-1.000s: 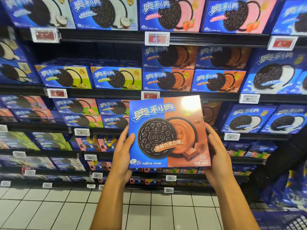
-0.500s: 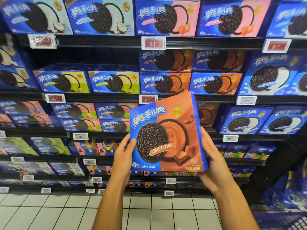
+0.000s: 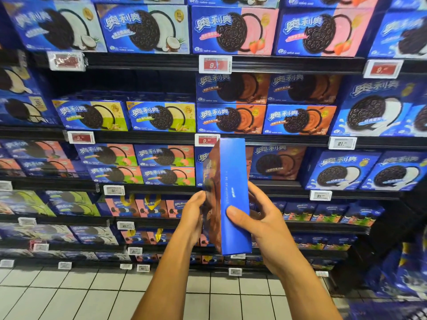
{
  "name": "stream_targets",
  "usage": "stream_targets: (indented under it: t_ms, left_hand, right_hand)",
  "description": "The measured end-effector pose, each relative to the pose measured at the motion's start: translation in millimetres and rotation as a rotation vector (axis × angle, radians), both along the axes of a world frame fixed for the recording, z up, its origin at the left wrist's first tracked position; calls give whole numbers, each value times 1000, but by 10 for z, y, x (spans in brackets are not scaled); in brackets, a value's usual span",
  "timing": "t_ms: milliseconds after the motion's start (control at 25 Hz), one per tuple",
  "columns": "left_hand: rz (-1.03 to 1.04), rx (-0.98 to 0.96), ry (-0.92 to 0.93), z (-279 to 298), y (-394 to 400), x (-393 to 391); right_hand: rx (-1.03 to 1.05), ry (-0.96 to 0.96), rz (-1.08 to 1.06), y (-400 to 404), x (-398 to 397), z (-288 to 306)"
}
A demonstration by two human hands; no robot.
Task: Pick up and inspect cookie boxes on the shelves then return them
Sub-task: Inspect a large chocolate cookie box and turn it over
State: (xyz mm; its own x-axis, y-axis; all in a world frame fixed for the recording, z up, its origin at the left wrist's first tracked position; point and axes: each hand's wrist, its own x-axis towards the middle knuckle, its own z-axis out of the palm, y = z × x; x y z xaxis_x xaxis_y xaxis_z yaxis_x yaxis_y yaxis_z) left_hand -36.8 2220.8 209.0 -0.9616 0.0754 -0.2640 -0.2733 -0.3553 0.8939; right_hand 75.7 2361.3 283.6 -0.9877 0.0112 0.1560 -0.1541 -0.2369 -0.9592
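Note:
I hold a blue and brown chocolate cookie box [image 3: 233,195] upright in front of the shelves, turned so its narrow blue side with a printed date faces me. My left hand [image 3: 193,218] grips the box's front face at its left. My right hand [image 3: 263,224] holds the right of the box, thumb pressed on the blue side and fingers wrapped behind it. The brown front face is seen only at a steep angle.
Black shelves [image 3: 143,137] carry rows of cookie boxes: chocolate ones [image 3: 231,118] just above the held box, white-cream ones [image 3: 339,172] at right, green and pink ones [image 3: 164,155] at left. Price tags [image 3: 206,139] line the shelf edges. White tiled floor [image 3: 92,294] lies below.
The box has turned about its upright axis from front face toward me to its narrow blue side toward me. Both hands shifted with it and stay on the box.

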Motion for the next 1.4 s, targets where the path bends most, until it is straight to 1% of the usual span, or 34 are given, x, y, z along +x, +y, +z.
stream_targets:
  t_ms: [80,160,280,360,440,520,600,720,880,1000,1240,1400]
  left_hand:
    - [-14,61,-30,-36,21,23]
    - [-14,62,-37,-66,13,33]
    - [9,-33,-1,-76,-19,53]
    - [37,-81,33,-49,-75,70]
    - [82,-81,98,42,-175,65]
    - [120,-66,185,175,-282,67]
    - [142,-3,259,308,-365,114]
    - [126,128,330,468,-413,273]
    - [107,175,423,600,-420,420]
    - [109,176,416,639,-415,455]
    - [145,168,383,617,-396,450]
    - [207,11,304,599,-330,422]
  right_hand:
    - [26,12,20,-29,15,10]
    - [44,11,29,-30,20,15]
    - [35,-4,69,62,13,-1]
    - [-11,-27,93,181,0,-8]
    - [-140,-58,67,320,-41,-15]
    - [-356,-132,15,460,-85,-58]
    - [-542,-208,-17,568,-123,-113]
    - [-687,-216,29,607,-130,-163]
    - [-797,-244,41,597,-141,-254]
    - [-822,-254,11,608,-172,-312]
    - [-787,-255,1,595,-143,-317]
    - [-685,-257,-73,584,-135,-302]
